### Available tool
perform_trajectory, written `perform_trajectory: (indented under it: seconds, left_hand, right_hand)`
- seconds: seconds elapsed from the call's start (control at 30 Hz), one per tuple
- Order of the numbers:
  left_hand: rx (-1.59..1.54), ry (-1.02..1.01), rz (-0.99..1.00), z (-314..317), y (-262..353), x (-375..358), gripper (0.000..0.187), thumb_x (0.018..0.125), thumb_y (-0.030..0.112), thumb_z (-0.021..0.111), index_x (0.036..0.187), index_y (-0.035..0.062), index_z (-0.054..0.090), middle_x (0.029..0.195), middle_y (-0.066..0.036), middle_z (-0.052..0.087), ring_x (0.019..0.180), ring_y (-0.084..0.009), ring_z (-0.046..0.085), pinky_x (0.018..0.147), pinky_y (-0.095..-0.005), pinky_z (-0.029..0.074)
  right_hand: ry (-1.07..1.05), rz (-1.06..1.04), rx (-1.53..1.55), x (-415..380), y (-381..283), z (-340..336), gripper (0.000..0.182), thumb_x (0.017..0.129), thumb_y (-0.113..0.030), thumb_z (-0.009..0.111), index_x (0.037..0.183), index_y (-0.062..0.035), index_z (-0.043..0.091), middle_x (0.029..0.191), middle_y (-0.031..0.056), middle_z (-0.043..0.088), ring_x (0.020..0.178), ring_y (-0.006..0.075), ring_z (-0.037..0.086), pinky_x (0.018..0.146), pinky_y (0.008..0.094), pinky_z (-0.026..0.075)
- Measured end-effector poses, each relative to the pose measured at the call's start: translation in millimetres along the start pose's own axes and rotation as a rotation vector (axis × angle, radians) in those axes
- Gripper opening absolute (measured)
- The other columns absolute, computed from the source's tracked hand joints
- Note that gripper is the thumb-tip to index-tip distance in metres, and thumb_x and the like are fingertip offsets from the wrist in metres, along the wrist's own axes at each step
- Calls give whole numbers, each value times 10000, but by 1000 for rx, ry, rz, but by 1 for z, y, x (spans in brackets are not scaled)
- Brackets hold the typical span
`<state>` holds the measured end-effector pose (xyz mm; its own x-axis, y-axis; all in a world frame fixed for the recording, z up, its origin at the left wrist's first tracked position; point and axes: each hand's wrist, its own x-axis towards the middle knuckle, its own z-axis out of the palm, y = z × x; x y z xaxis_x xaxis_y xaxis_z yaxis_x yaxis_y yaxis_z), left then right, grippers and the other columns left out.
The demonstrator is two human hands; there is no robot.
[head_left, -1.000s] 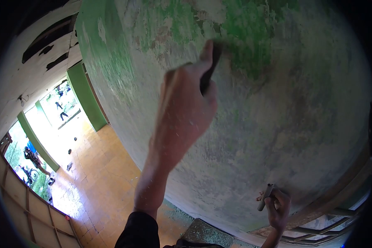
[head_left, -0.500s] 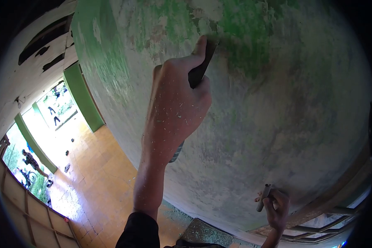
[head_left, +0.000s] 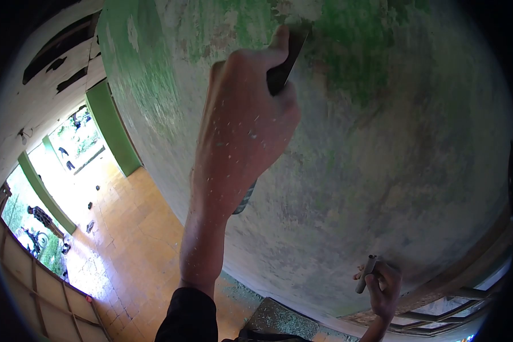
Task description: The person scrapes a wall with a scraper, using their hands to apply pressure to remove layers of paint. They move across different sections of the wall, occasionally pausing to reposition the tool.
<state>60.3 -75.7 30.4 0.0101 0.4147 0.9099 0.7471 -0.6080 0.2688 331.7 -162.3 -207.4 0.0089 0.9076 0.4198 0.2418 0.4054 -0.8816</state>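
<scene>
My left hand (head_left: 248, 108) is closed round a scraper (head_left: 289, 62). Its dark blade lies against the upper part of a wall (head_left: 347, 171) with patchy green paint. One finger is stretched along the blade, and the striped handle end shows below the wrist. Pale flakes dot the back of this hand and the forearm. At the lower right, my right hand (head_left: 386, 288) is closed on a short grey tube (head_left: 366, 275), close to the bare lower wall; the fingertips are partly hidden behind it.
A dark flat surface (head_left: 282, 322) strewn with paint flakes is at the bottom. Orange tiled floor (head_left: 134, 228) stretches left to an open doorway, where a person (head_left: 43, 218) stands near a bicycle (head_left: 35, 242). A slatted frame (head_left: 439, 310) is at the lower right.
My left hand and the scraper have moved upward along the wall. My right hand has barely moved and still holds the grey tube. The view has shifted slightly.
</scene>
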Motion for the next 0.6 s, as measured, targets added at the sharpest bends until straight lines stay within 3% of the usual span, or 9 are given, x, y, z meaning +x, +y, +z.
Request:
perform_trajectory:
  seconds: [0.3,0.4,0.5,0.57,0.6]
  left_hand:
    - [67,-12,-27,-1,1,11,499,849,27,632,1347,62,654,788,-235,660,665,-287,676,719,-358,529]
    - [63,71,108,4,-10,3,456,852,31,637,1306,40,679,808,-243,675,718,-306,696,752,-368,535]
    - [-10,-36,51,1,-14,11,431,856,41,641,1285,26,685,853,-247,695,803,-331,711,822,-382,535]
    - [160,167,208,-6,-17,38,488,854,29,636,1342,46,655,870,-234,705,848,-342,712,862,-398,530]
    - [157,143,198,-10,-14,37,526,853,22,634,1377,66,632,847,-236,696,837,-342,712,874,-401,526]
  right_hand:
    - [7,-31,23,-2,8,-1,254,891,-170,633,930,75,685,780,152,734,715,219,727,722,323,555]
    - [2,-32,31,-2,8,1,279,907,-194,641,937,79,686,773,147,728,708,215,724,716,317,553]
    - [21,-35,34,-3,8,0,300,922,-218,646,945,79,686,769,141,723,711,213,724,716,314,552]
    - [11,-25,42,-4,7,1,309,927,-228,648,949,78,685,768,137,722,713,212,724,715,312,551]
    - [3,-36,39,-2,7,0,303,927,-223,646,950,77,685,767,137,721,712,211,723,713,311,550]
